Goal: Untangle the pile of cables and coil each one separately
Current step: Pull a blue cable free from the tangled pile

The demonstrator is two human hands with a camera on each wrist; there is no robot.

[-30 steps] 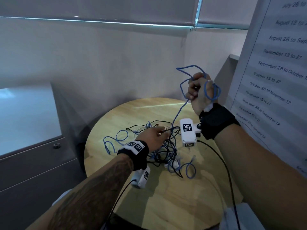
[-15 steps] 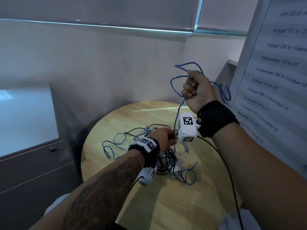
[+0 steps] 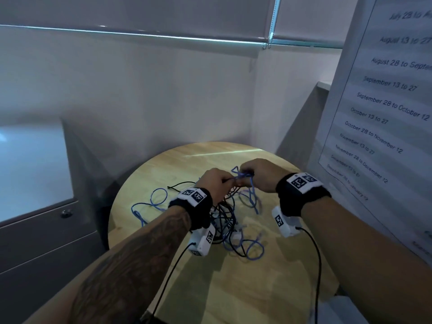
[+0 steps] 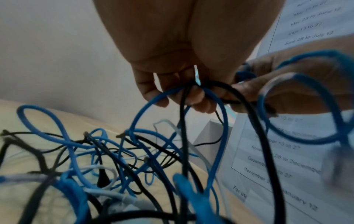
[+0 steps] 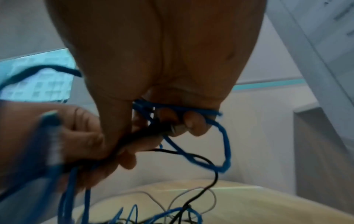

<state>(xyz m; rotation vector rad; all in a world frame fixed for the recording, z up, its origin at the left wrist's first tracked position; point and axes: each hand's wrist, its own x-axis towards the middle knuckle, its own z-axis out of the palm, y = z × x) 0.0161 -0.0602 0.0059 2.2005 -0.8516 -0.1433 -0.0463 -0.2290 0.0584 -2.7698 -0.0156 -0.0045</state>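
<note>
Now both hands' curled fingers (image 4: 199,98) pinch blue cable (image 3: 242,175) above the tangle (image 3: 224,220).

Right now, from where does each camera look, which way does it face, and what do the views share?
Head: sits high, faces forward and down at the round table; both forearms show, left hand and right hand meeting above the cable pile.
Left wrist: looks along the left palm to the fingers, which grip a blue cable and black cable; the right hand shows beyond.
Right wrist: looks along the right palm; blue loops hang from its grip, the left hand is beside it.
Shared: the hands, the cables, the table, in all three.
</note>
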